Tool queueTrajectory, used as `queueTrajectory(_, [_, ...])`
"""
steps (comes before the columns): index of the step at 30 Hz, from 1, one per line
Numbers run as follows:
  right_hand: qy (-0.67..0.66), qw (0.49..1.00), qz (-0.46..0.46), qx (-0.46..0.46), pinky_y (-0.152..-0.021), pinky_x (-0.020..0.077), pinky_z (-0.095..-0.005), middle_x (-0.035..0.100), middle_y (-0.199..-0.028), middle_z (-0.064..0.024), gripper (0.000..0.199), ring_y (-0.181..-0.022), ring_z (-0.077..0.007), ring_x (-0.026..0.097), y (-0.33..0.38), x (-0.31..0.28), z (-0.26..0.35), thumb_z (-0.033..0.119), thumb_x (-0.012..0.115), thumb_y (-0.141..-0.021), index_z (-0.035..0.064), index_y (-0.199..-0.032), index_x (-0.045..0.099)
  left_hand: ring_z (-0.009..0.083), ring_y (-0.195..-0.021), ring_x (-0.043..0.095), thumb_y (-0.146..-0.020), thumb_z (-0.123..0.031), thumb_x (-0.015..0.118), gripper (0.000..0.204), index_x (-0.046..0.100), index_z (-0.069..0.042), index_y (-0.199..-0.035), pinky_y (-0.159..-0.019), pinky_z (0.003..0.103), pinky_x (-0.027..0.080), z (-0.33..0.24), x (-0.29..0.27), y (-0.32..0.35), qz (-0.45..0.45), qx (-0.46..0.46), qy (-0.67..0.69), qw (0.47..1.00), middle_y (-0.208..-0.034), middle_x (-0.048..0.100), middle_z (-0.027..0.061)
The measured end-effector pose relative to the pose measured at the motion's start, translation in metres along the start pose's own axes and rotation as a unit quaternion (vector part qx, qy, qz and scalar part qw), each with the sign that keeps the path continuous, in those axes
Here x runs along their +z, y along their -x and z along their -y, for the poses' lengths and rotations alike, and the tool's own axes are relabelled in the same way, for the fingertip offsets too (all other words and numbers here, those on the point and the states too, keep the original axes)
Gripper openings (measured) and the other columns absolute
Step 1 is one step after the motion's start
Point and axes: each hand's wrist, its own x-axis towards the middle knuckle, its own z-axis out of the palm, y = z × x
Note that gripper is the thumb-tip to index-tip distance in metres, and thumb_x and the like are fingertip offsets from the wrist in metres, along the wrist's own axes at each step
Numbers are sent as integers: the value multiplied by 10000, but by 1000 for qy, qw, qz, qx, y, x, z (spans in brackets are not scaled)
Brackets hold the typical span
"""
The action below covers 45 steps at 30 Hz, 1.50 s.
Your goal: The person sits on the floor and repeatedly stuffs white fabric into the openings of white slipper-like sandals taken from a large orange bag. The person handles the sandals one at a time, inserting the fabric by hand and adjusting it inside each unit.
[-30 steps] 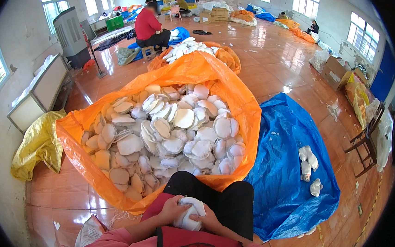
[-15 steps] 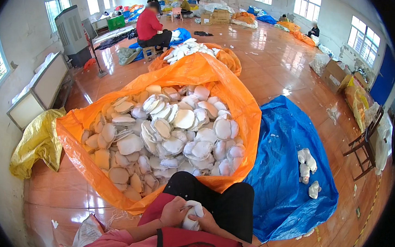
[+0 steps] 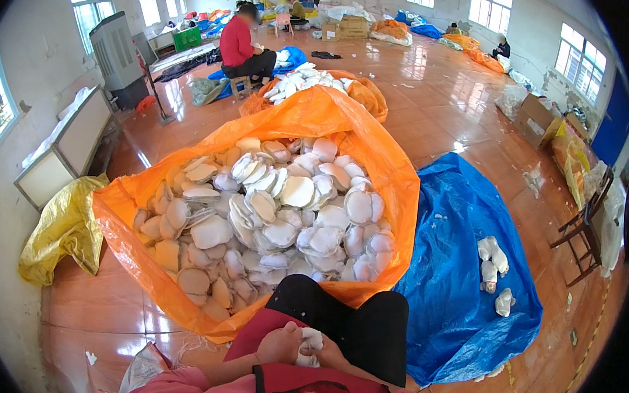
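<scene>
A small white fabric piece (image 3: 311, 337) is held over my lap, its middle partly covered by my fingers. My left hand (image 3: 279, 344) is closed around one side of it, and my right hand (image 3: 331, 355) grips the other. Just beyond my knees, an opened orange sheet sack (image 3: 397, 196) holds a heap of flat, rounded white pads (image 3: 262, 206). To the right, several small white fabric bundles (image 3: 493, 256) lie on a blue tarp (image 3: 453, 318).
A yellow sack (image 3: 64, 228) and a white panelled unit (image 3: 59, 158) stand at left. Ahead, a person in red (image 3: 237, 46) sits by another white heap (image 3: 305, 81). A wooden chair (image 3: 581, 232) and cardboard boxes (image 3: 536, 119) stand at right.
My hands have drawn closer round the white piece, which now looks more bunched and shows less. The seated person in red has raised their head and hands slightly.
</scene>
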Motion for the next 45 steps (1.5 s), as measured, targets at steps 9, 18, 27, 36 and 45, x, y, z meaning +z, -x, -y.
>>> queueTrajectory(9, [-21, 999, -30, -37, -862, 491, -317, 632, -1144, -75, 495, -1030, -168, 599, 0, 9, 8, 90, 757, -791, 48, -1237, 544, 369, -764, 639, -843, -201, 640, 172, 602, -41, -896, -675, 480, 515, -17, -14, -5, 16, -53, 18, 998, -914, 580, 188])
queueTrajectory(18, [368, 916, -136, -87, -878, 495, -350, 635, -1054, -90, 635, -984, -205, 612, -8, 21, 50, 255, 878, -638, 108, -1151, 533, 196, -777, 616, -823, -188, 705, 196, 597, -38, -889, -702, 340, 498, 24, -17, -27, -109, -167, 324, 925, -822, 625, 97])
queueTrajectory(27, [402, 905, -120, -71, -839, 509, -370, 658, -1043, -129, 714, -981, -279, 651, 3, 29, 48, 262, 897, -602, 97, -1176, 507, 119, -875, 568, -812, -147, 758, 356, 569, -17, -1084, -763, 253, 474, 33, -27, -21, 72, -210, 517, 827, -954, 608, 45])
queueTrajectory(36, [410, 907, -30, -89, -818, 508, -406, 659, -1066, -163, 683, -999, -336, 654, -2, 22, 37, 324, 862, -654, 122, -1192, 494, 222, -870, 620, -727, -195, 802, 469, 547, -42, -1090, -765, 346, 502, 19, -12, 10, -30, -178, 218, 959, -946, 629, 112])
queueTrajectory(45, [275, 949, 153, -17, -936, 445, -330, 557, -1205, -104, 615, -1090, -188, 544, 14, -6, 57, 221, 738, -820, 58, -1333, 442, 284, -878, 614, -693, -123, 794, 451, 522, -49, -1045, -772, 375, 502, 21, -9, 24, -27, -169, 255, 952, -946, 602, 129])
